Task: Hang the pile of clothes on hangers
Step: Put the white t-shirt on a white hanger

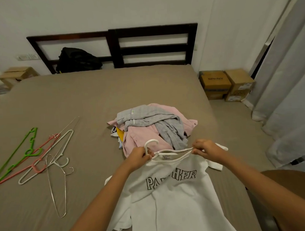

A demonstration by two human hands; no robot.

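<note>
The bed [77, 101] holds loose hangers [34, 159] and a pile [152, 125]; left hand [140, 155] and right hand [204, 149] pinch the T-shirt [178, 201].

Taupe bed [95, 100] with a clothes pile [152, 125], a white T-shirt [178, 201] and loose hangers [35, 163]

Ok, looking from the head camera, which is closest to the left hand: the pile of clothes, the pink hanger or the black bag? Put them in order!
1. pile of clothes, just beyond the left hand.
2. pink hanger, off to the left on the bed.
3. black bag, far away, against the headboard.
</note>
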